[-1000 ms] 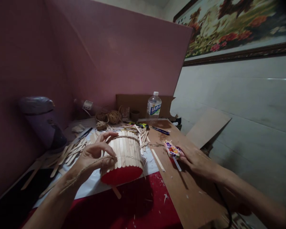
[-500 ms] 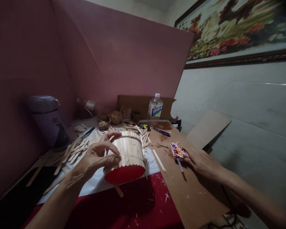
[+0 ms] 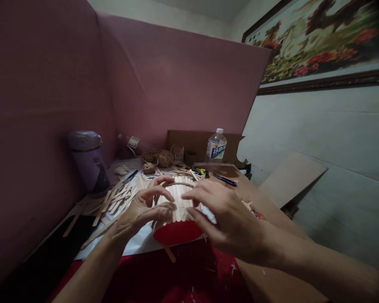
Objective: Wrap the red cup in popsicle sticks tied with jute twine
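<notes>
— Clamped on what, at the left?
— On the stick-covered cylinder (image 3: 178, 200), by thumb and fingers of the left hand (image 3: 147, 206) along its left side. Tilted, with its red end (image 3: 178, 232) turned toward the near side, at the middle of the scene. Impossible to tell if resting or held up.
— And with the right hand (image 3: 227, 212)?
— Poised at the cylinder's right side, thumb and index finger apart. Cannot tell if touching.
— Any other containers?
— Can see a clear plastic bottle (image 3: 215, 147), upright and white-capped, far off; then, left of it, a small brown pot (image 3: 191, 158) and a clear cup (image 3: 177, 154). Also a purple tumbler (image 3: 90, 164) at the far left, covered on top with crinkled film. Cannot make out contents in any.
— Different from half a second ago?
— Yes: then gripping the flower-patterned tool (image 3: 252, 209) with the right hand; now parted from it, leaving it on the brown board (image 3: 271, 284) at right, partly hidden. Unchanged on the left.
— Made of?
— Flat pale wood, rounded at the ends, set side by side and ringed with rough twine (image 3: 183, 184), with a strand trailing over the left wrist. Farther out, loose sticks (image 3: 115, 202) heaped at left over white paper (image 3: 140, 242), a fuzzy twine ball (image 3: 164, 158) far back, and red cloth (image 3: 135, 277) near.
</notes>
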### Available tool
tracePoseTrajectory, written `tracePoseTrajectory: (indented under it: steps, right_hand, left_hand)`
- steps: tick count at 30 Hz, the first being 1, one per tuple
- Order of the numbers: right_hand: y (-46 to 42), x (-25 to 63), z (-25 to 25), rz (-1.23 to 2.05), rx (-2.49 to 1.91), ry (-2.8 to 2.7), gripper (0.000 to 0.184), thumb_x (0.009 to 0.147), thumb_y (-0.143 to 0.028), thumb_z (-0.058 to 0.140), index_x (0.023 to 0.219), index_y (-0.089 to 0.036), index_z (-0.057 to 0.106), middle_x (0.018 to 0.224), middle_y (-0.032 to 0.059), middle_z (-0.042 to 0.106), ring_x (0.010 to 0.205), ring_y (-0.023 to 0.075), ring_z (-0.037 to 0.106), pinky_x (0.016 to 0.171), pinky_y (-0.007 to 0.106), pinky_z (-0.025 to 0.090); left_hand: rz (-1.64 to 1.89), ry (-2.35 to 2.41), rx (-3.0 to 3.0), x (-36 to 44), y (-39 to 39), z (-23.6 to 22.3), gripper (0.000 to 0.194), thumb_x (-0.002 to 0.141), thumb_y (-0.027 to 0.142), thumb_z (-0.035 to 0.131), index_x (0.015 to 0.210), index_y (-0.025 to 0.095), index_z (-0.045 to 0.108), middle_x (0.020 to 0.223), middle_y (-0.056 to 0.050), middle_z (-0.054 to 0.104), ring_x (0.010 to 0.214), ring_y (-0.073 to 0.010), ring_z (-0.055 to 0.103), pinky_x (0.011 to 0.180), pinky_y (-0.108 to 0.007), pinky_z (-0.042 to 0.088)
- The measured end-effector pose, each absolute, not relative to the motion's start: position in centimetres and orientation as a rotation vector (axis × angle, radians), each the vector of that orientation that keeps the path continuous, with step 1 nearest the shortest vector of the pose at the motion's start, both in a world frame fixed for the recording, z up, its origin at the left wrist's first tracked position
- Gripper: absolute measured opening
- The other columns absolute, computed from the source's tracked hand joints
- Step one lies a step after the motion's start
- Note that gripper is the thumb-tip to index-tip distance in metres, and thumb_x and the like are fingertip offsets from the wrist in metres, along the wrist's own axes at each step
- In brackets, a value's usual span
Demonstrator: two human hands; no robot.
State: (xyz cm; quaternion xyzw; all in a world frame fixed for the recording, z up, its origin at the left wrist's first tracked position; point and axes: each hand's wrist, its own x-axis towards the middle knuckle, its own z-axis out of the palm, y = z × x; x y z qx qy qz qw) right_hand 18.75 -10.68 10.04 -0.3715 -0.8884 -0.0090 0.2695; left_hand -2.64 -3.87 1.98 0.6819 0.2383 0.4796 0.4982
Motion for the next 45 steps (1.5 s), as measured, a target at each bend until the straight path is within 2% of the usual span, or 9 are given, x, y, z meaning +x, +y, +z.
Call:
tracePoseTrajectory:
  steps: [2,6,11,17,23,31,34,38,45]
  right_hand:
    - [-10.0,16.1,10.4,-0.013,-0.969,-2.488,0.022,0.09,-0.025,0.051,0.105,-0.014,0.063,0.104,0.0118,0.066,0.092,0.0225,0.057,0.082,0.037,0.044]
    - [-8.3,14.1,10.4,0.009,-0.975,-2.603,0.013,0.086,-0.022,0.055,0.085,-0.014,0.067,0.091,0.0091,0.069,0.083,0.0194,0.057,0.073,0.031,0.039]
    - [-8.7,15.4,12.0,0.082,-1.08,-2.562,0.012,0.084,-0.018,0.059,0.074,-0.017,0.065,0.071,0.0019,0.066,0.06,0.0109,0.046,0.056,0.026,0.028]
    - [-8.7,17.6,12.3,0.255,-1.291,-2.504,0.021,0.084,-0.018,0.056,0.064,-0.019,0.061,0.058,-0.0021,0.057,0.054,0.01,0.043,0.053,0.026,0.027]
    - [-7.7,18.3,10.8,0.593,-1.275,-2.153,0.017,0.078,-0.022,0.066,0.062,-0.021,0.063,0.089,0.0025,0.062,0.086,0.0184,0.057,0.077,0.031,0.044]
    - [-7.6,18.6,8.3,0.892,-1.217,-1.789,0.026,0.076,-0.039,0.068,0.057,-0.023,0.061,0.097,0.0058,0.066,0.117,0.0304,0.051,0.101,0.047,0.033]
    - [-8.0,18.8,8.3,0.926,-1.267,-1.723,0.027,0.076,-0.043,0.068,0.058,-0.023,0.062,0.108,0.0068,0.066,0.124,0.0324,0.046,0.105,0.049,0.028]
    - [-8.1,19.2,8.2,1.009,-1.228,-1.699,0.03,0.077,-0.046,0.067,0.06,-0.022,0.061,0.119,0.0076,0.064,0.127,0.0326,0.045,0.103,0.049,0.031]
    - [-8.0,18.9,7.2,0.955,-1.181,-1.741,0.026,0.081,-0.042,0.067,0.064,-0.022,0.063,0.127,0.0028,0.061,0.127,0.0274,0.046,0.105,0.044,0.03]
  left_hand:
    - [1.193,0.547,1.605,-2.5,-3.8,1.9,0.028,0.063,0.033,0.083,0.087,0.026,0.071,0.133,-0.005,0.048,0.13,-0.0337,0.04,0.104,-0.042,0.038]
    - [1.204,0.513,1.603,-2.4,-3.5,1.7,0.044,0.061,0.039,0.084,0.099,0.025,0.067,0.135,-0.006,0.047,0.125,-0.0319,0.046,0.101,-0.038,0.04]
    - [1.154,0.57,1.638,-2.6,-3.6,1.8,0.038,0.061,0.032,0.085,0.095,0.026,0.069,0.133,-0.004,0.047,0.124,-0.0309,0.047,0.103,-0.042,0.04]
    - [1.165,0.562,1.714,-2.6,-3.6,1.7,0.037,0.064,0.034,0.083,0.098,0.032,0.071,0.132,-0.003,0.046,0.131,-0.0285,0.041,0.111,-0.049,0.033]
    - [1.165,0.63,1.78,-2.7,-3.8,2.0,0.035,0.064,0.04,0.082,0.096,0.03,0.071,0.132,-0.005,0.05,0.131,-0.0278,0.043,0.113,-0.052,0.031]
    - [1.143,0.693,1.824,-2.5,-4.4,2.4,0.034,0.064,0.044,0.081,0.095,0.031,0.071,0.132,-0.005,0.05,0.131,-0.0301,0.043,0.111,-0.055,0.034]
    - [1.113,0.743,1.89,-2.3,-4.8,2.9,0.043,0.06,0.051,0.082,0.096,0.031,0.071,0.131,-0.006,0.048,0.131,-0.0316,0.04,0.111,-0.056,0.032]
    - [1.088,0.803,2.064,-1.8,-5.5,3.4,0.056,0.055,0.057,0.082,0.104,0.033,0.068,0.132,-0.006,0.047,0.131,-0.0336,0.036,0.11,-0.057,0.032]
    - [1.133,0.979,2.226,-0.8,-6.9,3.8,0.061,0.057,0.057,0.081,0.105,0.028,0.056,0.141,-0.008,0.037,0.134,-0.0349,0.032,0.108,-0.056,0.035]
